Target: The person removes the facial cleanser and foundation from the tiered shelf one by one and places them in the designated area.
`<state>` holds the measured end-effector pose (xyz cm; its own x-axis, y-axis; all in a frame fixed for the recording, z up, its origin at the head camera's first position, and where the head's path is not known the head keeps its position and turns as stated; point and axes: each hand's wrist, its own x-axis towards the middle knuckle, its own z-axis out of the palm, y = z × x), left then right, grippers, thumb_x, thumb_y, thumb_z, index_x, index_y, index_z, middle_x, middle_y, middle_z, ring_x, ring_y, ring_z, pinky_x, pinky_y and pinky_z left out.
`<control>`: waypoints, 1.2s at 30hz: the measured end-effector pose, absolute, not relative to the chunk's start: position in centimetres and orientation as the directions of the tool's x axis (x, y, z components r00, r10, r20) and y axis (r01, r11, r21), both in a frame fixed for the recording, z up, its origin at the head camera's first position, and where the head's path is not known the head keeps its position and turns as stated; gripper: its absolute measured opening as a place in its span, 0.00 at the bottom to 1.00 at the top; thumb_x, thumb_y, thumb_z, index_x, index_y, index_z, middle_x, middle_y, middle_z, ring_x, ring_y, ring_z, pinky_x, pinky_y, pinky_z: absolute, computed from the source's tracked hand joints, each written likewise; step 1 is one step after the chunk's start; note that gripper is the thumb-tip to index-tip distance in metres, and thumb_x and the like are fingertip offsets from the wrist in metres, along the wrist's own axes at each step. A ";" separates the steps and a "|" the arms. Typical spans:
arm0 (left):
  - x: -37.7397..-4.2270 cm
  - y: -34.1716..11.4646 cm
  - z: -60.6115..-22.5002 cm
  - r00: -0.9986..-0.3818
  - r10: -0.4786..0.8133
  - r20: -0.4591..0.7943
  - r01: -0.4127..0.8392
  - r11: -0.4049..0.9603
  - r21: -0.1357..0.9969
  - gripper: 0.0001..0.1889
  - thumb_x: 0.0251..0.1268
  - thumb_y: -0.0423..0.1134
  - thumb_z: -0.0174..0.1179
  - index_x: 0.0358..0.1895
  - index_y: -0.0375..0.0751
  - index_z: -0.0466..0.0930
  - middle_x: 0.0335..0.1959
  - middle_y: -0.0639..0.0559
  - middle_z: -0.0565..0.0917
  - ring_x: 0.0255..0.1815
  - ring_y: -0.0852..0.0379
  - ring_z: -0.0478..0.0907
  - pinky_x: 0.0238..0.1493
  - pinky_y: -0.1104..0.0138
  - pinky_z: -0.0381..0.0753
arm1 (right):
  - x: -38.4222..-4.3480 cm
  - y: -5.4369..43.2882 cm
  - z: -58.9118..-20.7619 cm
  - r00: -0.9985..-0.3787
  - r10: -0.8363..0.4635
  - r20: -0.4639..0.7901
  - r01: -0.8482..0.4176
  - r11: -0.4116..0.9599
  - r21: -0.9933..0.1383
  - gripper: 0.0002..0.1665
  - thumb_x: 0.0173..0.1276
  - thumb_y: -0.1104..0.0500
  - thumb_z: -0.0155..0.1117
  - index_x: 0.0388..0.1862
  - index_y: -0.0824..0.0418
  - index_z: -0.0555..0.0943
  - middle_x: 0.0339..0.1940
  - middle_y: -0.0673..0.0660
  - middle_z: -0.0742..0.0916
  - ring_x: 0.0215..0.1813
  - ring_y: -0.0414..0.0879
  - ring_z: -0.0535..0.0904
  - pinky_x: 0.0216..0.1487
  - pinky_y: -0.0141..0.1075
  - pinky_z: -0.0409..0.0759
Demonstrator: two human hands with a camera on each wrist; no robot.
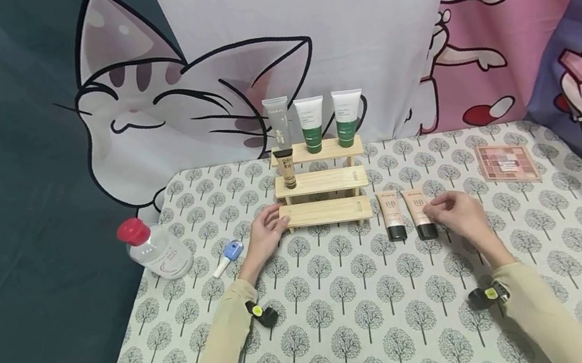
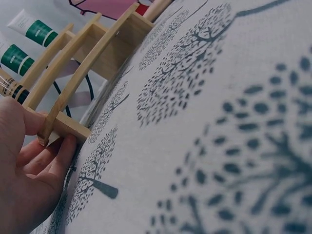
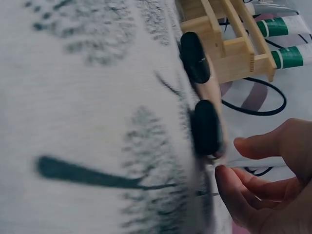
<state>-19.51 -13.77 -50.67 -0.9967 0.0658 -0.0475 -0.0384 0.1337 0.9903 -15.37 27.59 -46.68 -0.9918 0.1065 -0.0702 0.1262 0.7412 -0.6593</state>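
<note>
1. At far left, a clear bottle [image 1: 161,254] with a red cap [image 1: 134,231] stands on the tree-print cloth [image 1: 333,261].
2. Right of it lies a small blue-and-white item [image 1: 229,256], near the left hand.
3. The left hand [image 1: 265,237] grips the left end of the wooden stand's lowest shelf, thumb over the top and fingers beneath, closed around the wood.
4. The three-tier wooden stand [image 1: 325,211] is upright on the cloth. A grey tube [image 1: 277,121] stands at the left of its top shelf, and a small beige tube [image 1: 287,172] stands on the middle shelf.
5. Farther right on the top shelf stand two white-and-green tubes [image 1: 311,123], side by side.
6. Just right of the stand lie the left BB tube [image 1: 391,213] and the right BB tube [image 1: 417,208], black caps toward the person.
7. The right hand [image 1: 461,214] is at the right BB tube's right edge, fingers bent, thumb and forefinger parted with nothing between them; contact is hard to judge, since the wrist view is blurred.
8. At far right, a palette [image 1: 507,163] lies flat.
</note>
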 end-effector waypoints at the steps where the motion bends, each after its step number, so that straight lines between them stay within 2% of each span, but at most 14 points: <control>1: -19.5 -13.7 -50.7 -0.997 0.065 -0.048 -0.039 0.134 0.990 0.26 0.69 0.29 0.61 0.69 0.32 0.70 0.62 0.32 0.79 0.62 0.39 0.80 0.62 0.69 0.84 | -15.4 27.5 -46.4 -0.993 0.107 -0.041 0.107 0.746 -0.658 0.23 0.68 0.50 0.70 0.48 0.68 0.83 0.39 0.66 0.90 0.35 0.49 0.85 0.36 0.31 0.78; 5: -19.5 -13.7 -50.7 -0.997 0.063 -0.044 -0.035 0.141 0.989 0.26 0.69 0.29 0.61 0.69 0.32 0.70 0.62 0.32 0.79 0.62 0.39 0.80 0.62 0.68 0.84 | -15.9 26.9 -44.7 -0.995 0.092 0.037 0.045 0.748 -0.662 0.21 0.69 0.52 0.69 0.49 0.69 0.83 0.41 0.67 0.89 0.39 0.55 0.86 0.37 0.33 0.82; 11: -19.5 -13.7 -50.8 -0.997 0.061 -0.044 -0.035 0.148 0.988 0.26 0.70 0.29 0.61 0.70 0.32 0.69 0.63 0.32 0.79 0.63 0.38 0.80 0.62 0.67 0.84 | -17.1 25.2 -41.5 -0.998 0.052 0.035 0.014 0.726 -0.688 0.23 0.72 0.49 0.65 0.53 0.66 0.82 0.48 0.70 0.88 0.48 0.62 0.85 0.49 0.50 0.83; 13: -19.5 -13.7 -50.8 -0.997 0.060 -0.049 -0.040 0.143 0.989 0.26 0.70 0.29 0.61 0.69 0.32 0.70 0.63 0.32 0.79 0.63 0.38 0.80 0.62 0.67 0.84 | -17.6 24.5 -40.7 -0.999 0.039 0.038 0.001 0.711 -0.703 0.23 0.72 0.49 0.64 0.54 0.66 0.82 0.49 0.69 0.88 0.49 0.62 0.85 0.49 0.47 0.84; 18: -19.6 -13.7 -50.9 -0.997 0.057 -0.047 -0.039 0.139 0.990 0.25 0.69 0.29 0.61 0.69 0.32 0.70 0.62 0.32 0.79 0.63 0.38 0.80 0.62 0.68 0.84 | -18.8 22.7 -39.1 -0.997 0.024 0.071 -0.037 0.669 -0.742 0.23 0.72 0.49 0.65 0.55 0.65 0.82 0.49 0.67 0.89 0.48 0.58 0.86 0.40 0.28 0.82; 21: -19.4 -13.7 -50.5 -0.997 0.064 -0.048 -0.040 0.130 0.991 0.26 0.69 0.28 0.61 0.69 0.31 0.70 0.63 0.31 0.79 0.64 0.37 0.79 0.62 0.68 0.84 | -19.6 21.6 -38.3 -0.997 0.022 0.072 -0.042 0.634 -0.772 0.24 0.72 0.49 0.66 0.57 0.64 0.81 0.50 0.66 0.88 0.49 0.56 0.85 0.38 0.22 0.81; 24: -19.4 -13.7 -50.5 -0.996 0.069 -0.049 -0.040 0.130 0.991 0.26 0.70 0.29 0.61 0.70 0.31 0.69 0.63 0.31 0.78 0.64 0.37 0.79 0.62 0.69 0.83 | -20.3 20.5 -37.8 -0.997 0.013 0.082 -0.057 0.606 -0.793 0.23 0.71 0.50 0.66 0.57 0.64 0.81 0.50 0.65 0.88 0.49 0.53 0.85 0.39 0.21 0.81; 31: -19.5 -13.7 -50.9 -0.997 0.062 -0.041 -0.033 0.136 0.990 0.25 0.69 0.29 0.61 0.69 0.33 0.71 0.62 0.32 0.79 0.63 0.38 0.80 0.61 0.69 0.84 | -22.0 17.9 -37.0 -0.998 0.006 0.057 -0.045 0.536 -0.843 0.21 0.71 0.51 0.67 0.57 0.62 0.82 0.51 0.63 0.88 0.44 0.44 0.82 0.42 0.26 0.82; 36: -19.5 -13.7 -50.9 -0.998 0.054 -0.038 -0.030 0.136 0.990 0.25 0.70 0.29 0.61 0.68 0.33 0.71 0.62 0.32 0.79 0.63 0.39 0.79 0.61 0.70 0.84 | -23.1 16.1 -36.6 -0.998 -0.040 0.040 -0.054 0.483 -0.874 0.20 0.71 0.54 0.68 0.56 0.63 0.82 0.51 0.63 0.88 0.46 0.46 0.83 0.47 0.29 0.83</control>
<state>-19.49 -13.67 -50.89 -0.9978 0.0543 -0.0380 -0.0303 0.1362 0.9902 -23.10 16.09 -36.57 -0.9984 -0.0396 0.0401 -0.0542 0.4828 -0.8741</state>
